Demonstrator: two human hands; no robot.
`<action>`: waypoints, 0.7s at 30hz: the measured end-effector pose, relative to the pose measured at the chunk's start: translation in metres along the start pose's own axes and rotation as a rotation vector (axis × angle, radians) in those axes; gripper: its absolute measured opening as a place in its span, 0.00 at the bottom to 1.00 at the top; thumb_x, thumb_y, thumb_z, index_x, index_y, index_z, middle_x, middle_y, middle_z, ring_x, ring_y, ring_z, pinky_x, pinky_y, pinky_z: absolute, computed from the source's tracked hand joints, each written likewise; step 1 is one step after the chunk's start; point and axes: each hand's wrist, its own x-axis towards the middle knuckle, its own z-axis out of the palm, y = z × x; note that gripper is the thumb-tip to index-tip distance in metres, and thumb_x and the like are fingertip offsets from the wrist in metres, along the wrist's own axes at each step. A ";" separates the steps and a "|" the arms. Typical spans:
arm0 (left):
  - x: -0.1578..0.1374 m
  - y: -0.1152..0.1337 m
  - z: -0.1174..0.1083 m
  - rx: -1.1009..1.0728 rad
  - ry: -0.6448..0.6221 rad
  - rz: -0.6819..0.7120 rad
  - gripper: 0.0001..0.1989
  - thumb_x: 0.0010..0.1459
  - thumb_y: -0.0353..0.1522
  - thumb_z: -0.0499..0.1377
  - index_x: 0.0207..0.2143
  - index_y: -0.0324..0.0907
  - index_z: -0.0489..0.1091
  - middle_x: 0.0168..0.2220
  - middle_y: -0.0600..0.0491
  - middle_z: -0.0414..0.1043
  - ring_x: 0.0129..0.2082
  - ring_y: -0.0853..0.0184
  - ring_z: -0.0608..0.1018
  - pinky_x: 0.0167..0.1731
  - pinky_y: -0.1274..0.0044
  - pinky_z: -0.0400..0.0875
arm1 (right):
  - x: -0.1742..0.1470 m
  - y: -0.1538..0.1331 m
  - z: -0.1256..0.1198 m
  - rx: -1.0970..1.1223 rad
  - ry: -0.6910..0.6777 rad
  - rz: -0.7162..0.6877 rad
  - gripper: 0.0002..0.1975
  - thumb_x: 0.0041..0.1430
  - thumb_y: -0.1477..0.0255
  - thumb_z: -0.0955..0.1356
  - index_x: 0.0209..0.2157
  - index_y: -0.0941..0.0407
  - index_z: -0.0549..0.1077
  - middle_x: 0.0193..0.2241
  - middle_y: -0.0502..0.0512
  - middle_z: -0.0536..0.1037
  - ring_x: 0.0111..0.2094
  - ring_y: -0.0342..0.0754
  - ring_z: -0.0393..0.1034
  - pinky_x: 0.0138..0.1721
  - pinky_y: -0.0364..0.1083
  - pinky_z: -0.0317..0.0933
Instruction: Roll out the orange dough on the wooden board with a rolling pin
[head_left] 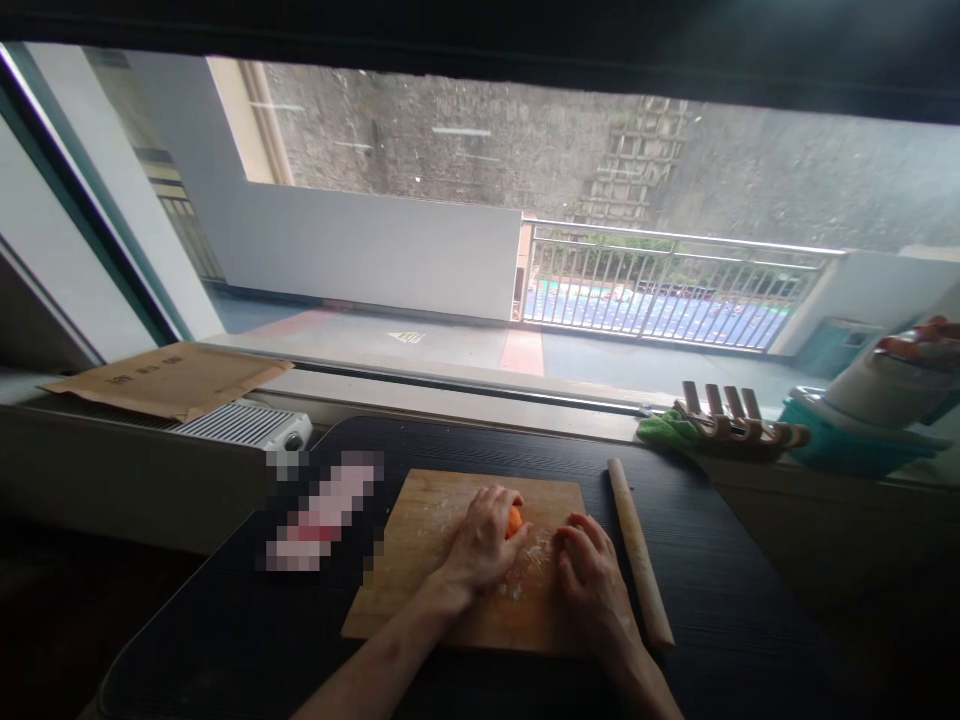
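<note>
My left hand point(489, 535) is curled around an orange lump of dough point(514, 521), partly hidden by its fingers, over a wooden cutting board point(420, 600). White flour point(538, 550) is scattered on the board between my hands. At the board's right side lies my right hand point(591, 565), fingers loosely bent and a little apart, with nothing visible in it. Just right of that hand a wooden rolling pin point(640, 550) lies lengthwise on the dark table.
The dark table point(247, 640) stands by a window. A pixelated pinkish item point(322, 515) lies left of the board. On the left, a brown paper envelope point(169, 380) rests on a white heater point(259, 425). A green cloth point(667, 430), a beige rack point(739, 425) and a teal container point(847, 440) line the right sill.
</note>
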 end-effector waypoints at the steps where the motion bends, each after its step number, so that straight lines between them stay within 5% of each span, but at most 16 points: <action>1: 0.000 -0.004 -0.003 -0.007 -0.018 0.029 0.09 0.56 0.30 0.57 0.41 0.44 0.67 0.41 0.51 0.71 0.44 0.62 0.72 0.48 0.69 0.67 | 0.000 0.000 0.000 -0.003 0.000 0.001 0.14 0.58 0.71 0.61 0.41 0.54 0.75 0.53 0.58 0.70 0.57 0.57 0.60 0.58 0.57 0.59; 7: -0.002 -0.015 -0.020 0.030 -0.098 0.108 0.12 0.54 0.32 0.59 0.43 0.47 0.70 0.45 0.52 0.71 0.47 0.61 0.71 0.52 0.66 0.63 | -0.001 0.000 0.000 -0.012 0.013 -0.025 0.14 0.58 0.71 0.61 0.41 0.53 0.75 0.53 0.58 0.70 0.57 0.57 0.60 0.58 0.58 0.57; 11: -0.004 -0.010 -0.021 0.113 -0.124 0.036 0.24 0.53 0.38 0.62 0.53 0.48 0.64 0.50 0.51 0.69 0.51 0.59 0.70 0.53 0.64 0.62 | 0.000 0.001 0.001 -0.022 0.007 -0.033 0.14 0.58 0.71 0.60 0.41 0.53 0.75 0.52 0.58 0.70 0.57 0.57 0.60 0.58 0.58 0.58; 17: -0.005 -0.001 -0.015 0.183 -0.129 -0.035 0.14 0.60 0.37 0.55 0.47 0.43 0.68 0.47 0.48 0.72 0.49 0.58 0.71 0.52 0.64 0.62 | 0.001 0.002 0.000 -0.038 0.006 -0.026 0.14 0.58 0.70 0.60 0.41 0.53 0.74 0.52 0.58 0.71 0.57 0.56 0.61 0.57 0.56 0.58; 21: -0.003 0.003 -0.022 0.225 -0.132 -0.044 0.28 0.57 0.45 0.57 0.56 0.40 0.63 0.53 0.44 0.70 0.54 0.53 0.69 0.55 0.61 0.61 | 0.002 0.003 -0.002 -0.051 -0.015 -0.036 0.15 0.58 0.71 0.60 0.41 0.54 0.75 0.52 0.59 0.71 0.56 0.56 0.62 0.57 0.56 0.58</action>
